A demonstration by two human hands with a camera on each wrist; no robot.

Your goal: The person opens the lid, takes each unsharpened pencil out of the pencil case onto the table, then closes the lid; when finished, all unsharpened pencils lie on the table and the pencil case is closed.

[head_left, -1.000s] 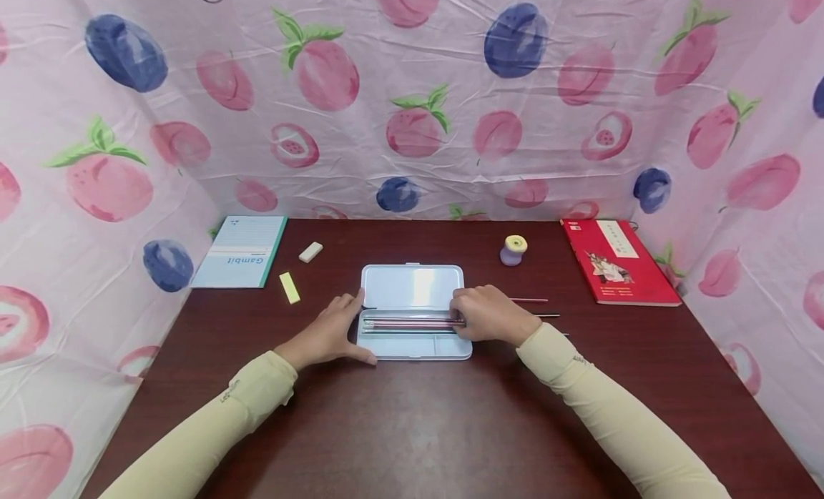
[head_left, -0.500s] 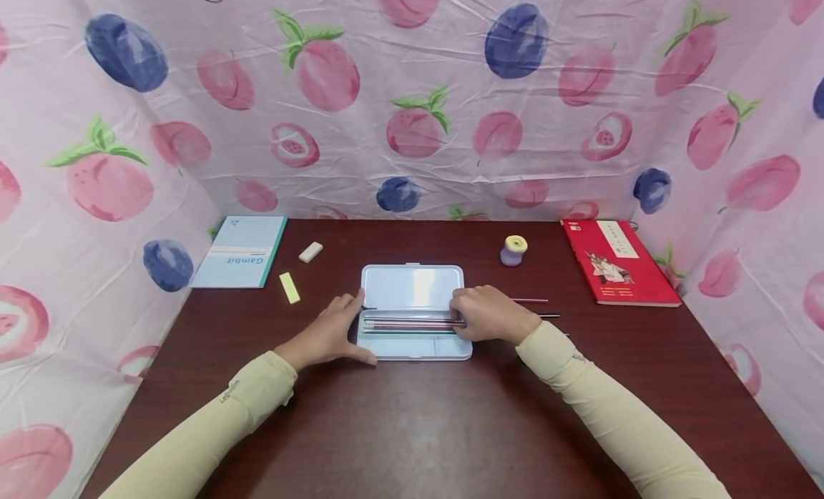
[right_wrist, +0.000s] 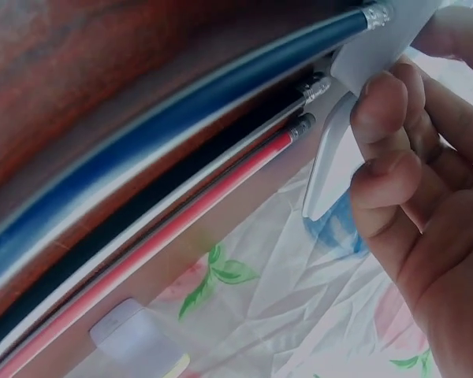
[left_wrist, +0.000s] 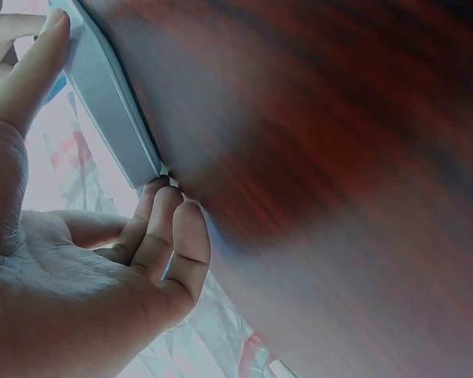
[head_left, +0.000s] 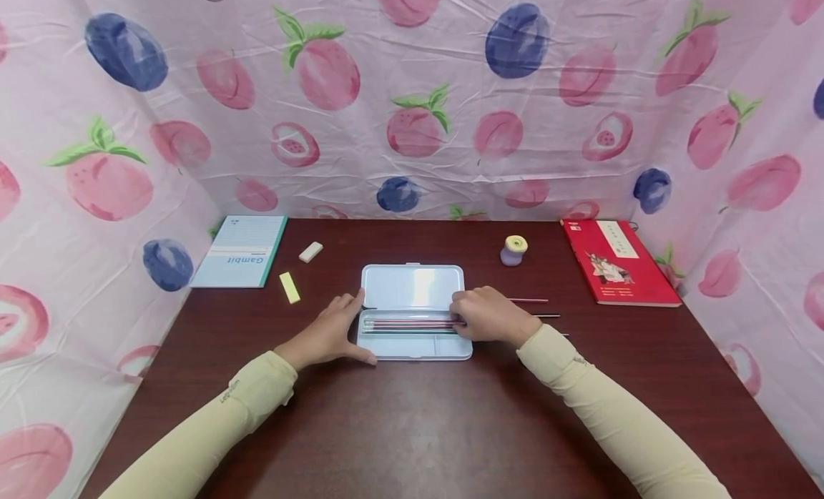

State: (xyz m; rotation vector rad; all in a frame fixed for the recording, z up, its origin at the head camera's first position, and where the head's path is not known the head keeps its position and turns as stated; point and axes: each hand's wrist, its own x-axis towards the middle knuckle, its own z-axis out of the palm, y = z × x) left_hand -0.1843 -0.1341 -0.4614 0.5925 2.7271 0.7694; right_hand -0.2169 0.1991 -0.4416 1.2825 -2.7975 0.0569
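An open white pencil case [head_left: 399, 347] lies on the dark table, with its lid [head_left: 393, 286] folded back. Several striped pencils [head_left: 405, 326] lie lengthwise inside, eraser ends to the left. My right hand [head_left: 486, 313] is over the case's right end, fingers curled down at the pencils' dark ends; the fingertips are hidden in the head view. My left hand [head_left: 328, 331] braces the case's left end, its thumb at the front corner and its fingers along the side. In the left wrist view the fingertips [left_wrist: 191, 224] rest right at the case's end [left_wrist: 114, 110].
Right of the case lie a red pencil [right_wrist: 221, 185], a dark pencil [right_wrist: 252, 130] and a blue pencil [right_wrist: 221, 102]. A purple, yellow-topped object [head_left: 513, 251] stands behind. A red book [head_left: 621, 263], a notebook [head_left: 238, 252], a white eraser [head_left: 311, 252] and a yellow strip [head_left: 290, 288] lie around.
The pencils in the case have shifted slightly and lie a little more evenly side by side. Both hands stay in nearly the same place.
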